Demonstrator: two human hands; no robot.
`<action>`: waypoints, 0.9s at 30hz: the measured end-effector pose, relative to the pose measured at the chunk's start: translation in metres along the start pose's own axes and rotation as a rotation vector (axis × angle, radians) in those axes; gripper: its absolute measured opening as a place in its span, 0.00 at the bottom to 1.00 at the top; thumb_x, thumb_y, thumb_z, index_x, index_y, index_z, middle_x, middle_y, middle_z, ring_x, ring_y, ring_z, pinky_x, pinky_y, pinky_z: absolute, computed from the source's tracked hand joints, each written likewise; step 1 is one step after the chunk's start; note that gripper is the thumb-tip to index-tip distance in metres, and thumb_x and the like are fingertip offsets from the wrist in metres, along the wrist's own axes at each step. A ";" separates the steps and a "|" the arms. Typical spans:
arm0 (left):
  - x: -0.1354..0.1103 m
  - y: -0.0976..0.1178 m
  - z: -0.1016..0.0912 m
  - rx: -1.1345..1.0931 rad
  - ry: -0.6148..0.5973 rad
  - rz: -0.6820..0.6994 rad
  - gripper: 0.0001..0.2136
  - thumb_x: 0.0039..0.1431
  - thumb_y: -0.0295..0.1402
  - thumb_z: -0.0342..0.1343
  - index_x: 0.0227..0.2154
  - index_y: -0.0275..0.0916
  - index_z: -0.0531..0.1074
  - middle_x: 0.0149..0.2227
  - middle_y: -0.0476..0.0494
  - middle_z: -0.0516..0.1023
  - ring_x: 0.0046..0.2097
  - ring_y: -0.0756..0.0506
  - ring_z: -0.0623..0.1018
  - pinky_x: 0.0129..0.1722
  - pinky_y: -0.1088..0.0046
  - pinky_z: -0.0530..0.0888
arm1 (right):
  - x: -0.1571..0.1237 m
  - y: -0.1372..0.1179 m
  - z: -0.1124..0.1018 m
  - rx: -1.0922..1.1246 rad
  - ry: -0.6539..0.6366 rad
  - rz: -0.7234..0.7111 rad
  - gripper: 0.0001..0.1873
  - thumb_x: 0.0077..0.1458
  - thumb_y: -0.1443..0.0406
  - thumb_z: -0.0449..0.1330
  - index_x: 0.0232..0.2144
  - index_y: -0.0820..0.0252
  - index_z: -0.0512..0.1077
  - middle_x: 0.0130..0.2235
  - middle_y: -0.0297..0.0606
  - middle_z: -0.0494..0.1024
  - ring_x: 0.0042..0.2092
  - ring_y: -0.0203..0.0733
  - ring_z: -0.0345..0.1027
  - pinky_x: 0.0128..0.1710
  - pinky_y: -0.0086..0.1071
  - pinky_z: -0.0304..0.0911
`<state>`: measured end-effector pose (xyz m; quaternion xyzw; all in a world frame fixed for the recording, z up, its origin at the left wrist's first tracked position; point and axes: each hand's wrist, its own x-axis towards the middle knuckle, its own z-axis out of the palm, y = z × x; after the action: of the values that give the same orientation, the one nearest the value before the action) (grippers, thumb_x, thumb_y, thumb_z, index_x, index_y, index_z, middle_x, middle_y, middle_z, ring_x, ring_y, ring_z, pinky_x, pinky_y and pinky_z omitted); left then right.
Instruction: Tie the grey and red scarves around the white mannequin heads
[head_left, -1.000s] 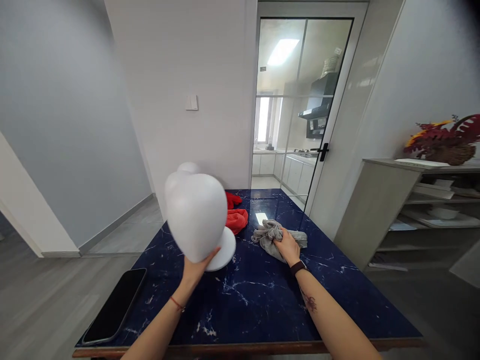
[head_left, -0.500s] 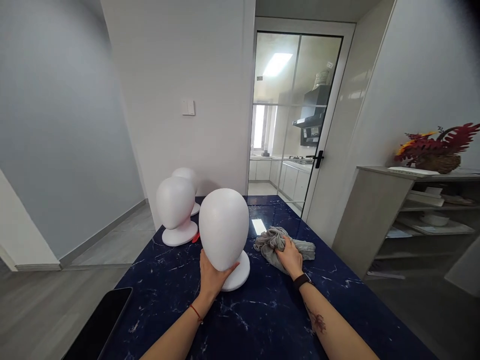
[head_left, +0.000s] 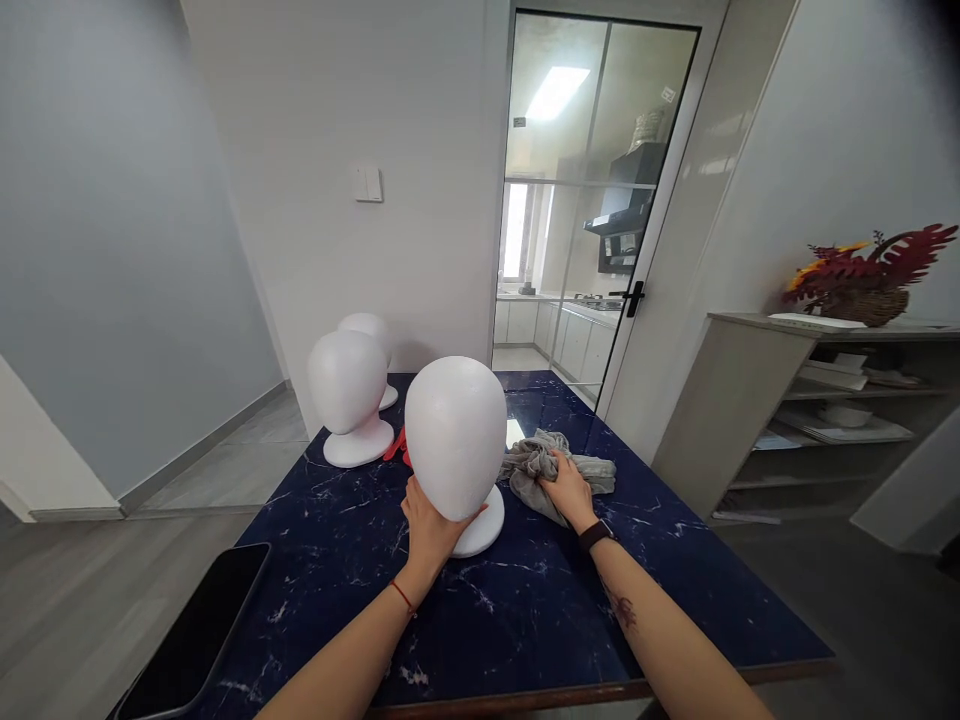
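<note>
A white foam mannequin head [head_left: 456, 430] stands upright on its round base near the middle of the blue marbled table [head_left: 480, 630]. My left hand [head_left: 431, 525] is wrapped round its neck, thumb to the right. To the right, my right hand [head_left: 568, 490] grips a crumpled grey cloth [head_left: 536, 462] that lies on the table; the fingertips are partly sunk in its folds. Behind and left stand two more foam heads, a nearer one [head_left: 347, 385] and a farther one [head_left: 369, 328] partly hidden by it. Something red [head_left: 396, 446] lies between them and the held head.
A black phone or tablet [head_left: 196, 630] lies at the table's left edge. Behind the table are a wall and a glass door [head_left: 577, 200]. On the right stands a shelf unit [head_left: 739, 400] with a flower basket [head_left: 874, 300] on top.
The view has tilted down a little, so the table's front edge shows. The held head sits slightly farther right, uncovering more of the red thing. Both hands keep their grips.
</note>
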<state>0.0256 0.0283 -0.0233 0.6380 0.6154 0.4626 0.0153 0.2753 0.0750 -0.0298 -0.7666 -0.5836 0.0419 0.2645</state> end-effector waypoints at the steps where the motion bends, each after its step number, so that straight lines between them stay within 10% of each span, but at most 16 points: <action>1: -0.002 0.002 0.000 -0.011 -0.005 0.005 0.48 0.35 0.55 0.62 0.57 0.34 0.50 0.48 0.35 0.63 0.54 0.33 0.65 0.51 0.52 0.63 | 0.000 0.000 0.000 0.003 0.001 -0.003 0.27 0.52 0.59 0.54 0.55 0.56 0.59 0.49 0.42 0.70 0.48 0.50 0.67 0.41 0.37 0.61; 27: 0.016 -0.011 0.009 -0.111 0.009 -0.025 0.53 0.29 0.46 0.68 0.58 0.34 0.47 0.52 0.31 0.62 0.56 0.31 0.64 0.52 0.50 0.64 | 0.001 0.005 0.003 0.055 -0.008 -0.016 0.30 0.50 0.59 0.55 0.56 0.57 0.59 0.50 0.45 0.70 0.49 0.52 0.66 0.43 0.38 0.61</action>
<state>0.0196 0.0490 -0.0262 0.6262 0.5971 0.4985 0.0536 0.2786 0.0757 -0.0340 -0.7541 -0.5896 0.0589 0.2833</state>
